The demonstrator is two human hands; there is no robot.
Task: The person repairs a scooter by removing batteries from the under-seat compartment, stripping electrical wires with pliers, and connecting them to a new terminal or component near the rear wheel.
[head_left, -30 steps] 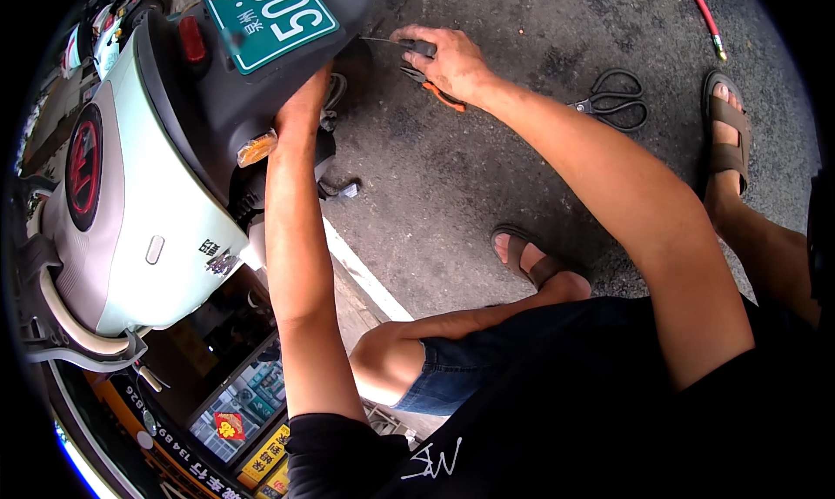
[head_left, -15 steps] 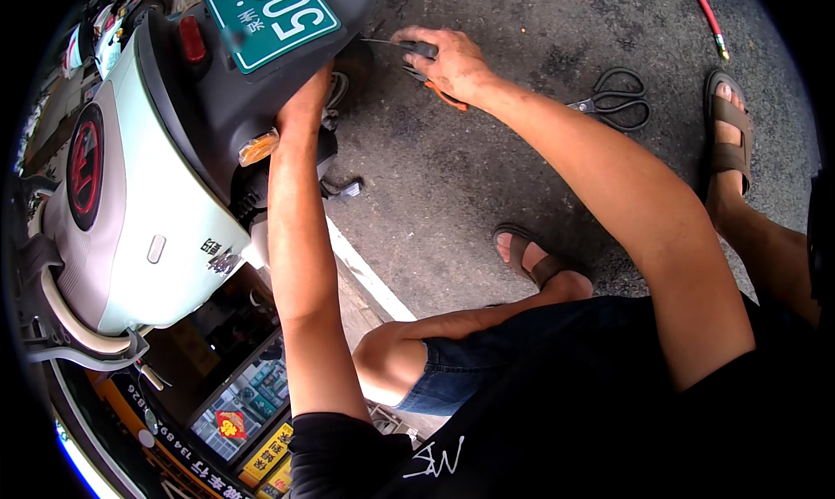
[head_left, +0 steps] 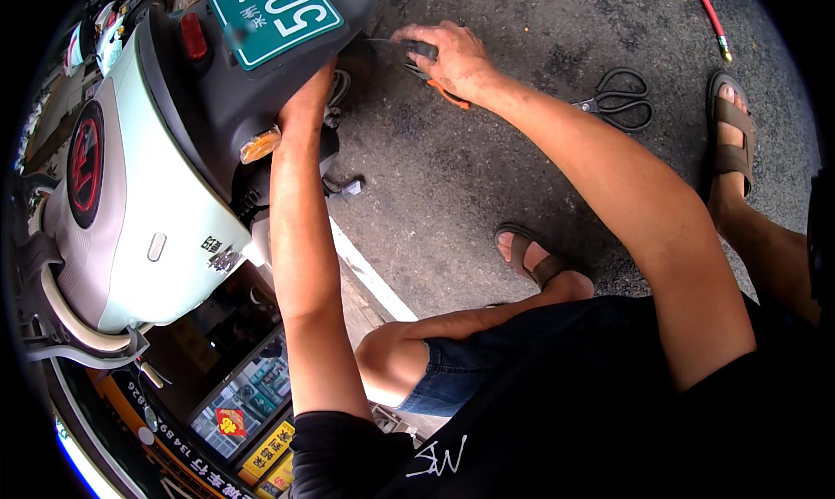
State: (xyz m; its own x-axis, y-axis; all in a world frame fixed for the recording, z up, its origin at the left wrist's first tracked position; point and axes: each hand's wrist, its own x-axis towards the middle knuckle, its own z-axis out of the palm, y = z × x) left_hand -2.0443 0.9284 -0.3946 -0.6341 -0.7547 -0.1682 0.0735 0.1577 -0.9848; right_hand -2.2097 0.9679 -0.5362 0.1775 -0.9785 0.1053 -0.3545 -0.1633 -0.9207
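Observation:
A pale mint-and-grey scooter [head_left: 174, 229] stands at the left, its dark rear fender [head_left: 228, 107] carrying a green plate [head_left: 274, 16]. My left hand [head_left: 315, 90] reaches up beneath that fender, beside the orange turn signal [head_left: 259, 146]; its fingers are hidden there. To the right of the fender, over the pavement, my right hand [head_left: 450, 57] is closed around pliers with orange-and-black handles [head_left: 450, 94]. From near its fingers a thin wire-like strand [head_left: 381, 40] runs left toward the dark wheel area [head_left: 355, 62]; what grips the strand cannot be made out.
Black-handled scissors [head_left: 622, 103] lie on the asphalt right of my forearm. A red hose [head_left: 709, 16] with a metal end comes in at the upper right. My sandalled feet [head_left: 729, 125] rest on the ground. A cable connector [head_left: 352, 187] hangs below the scooter. A shop front [head_left: 243, 395] fills the lower left.
Both hands keep nearly the same places. The whole scene has shifted very slightly in the picture; the right hand still holds the pliers.

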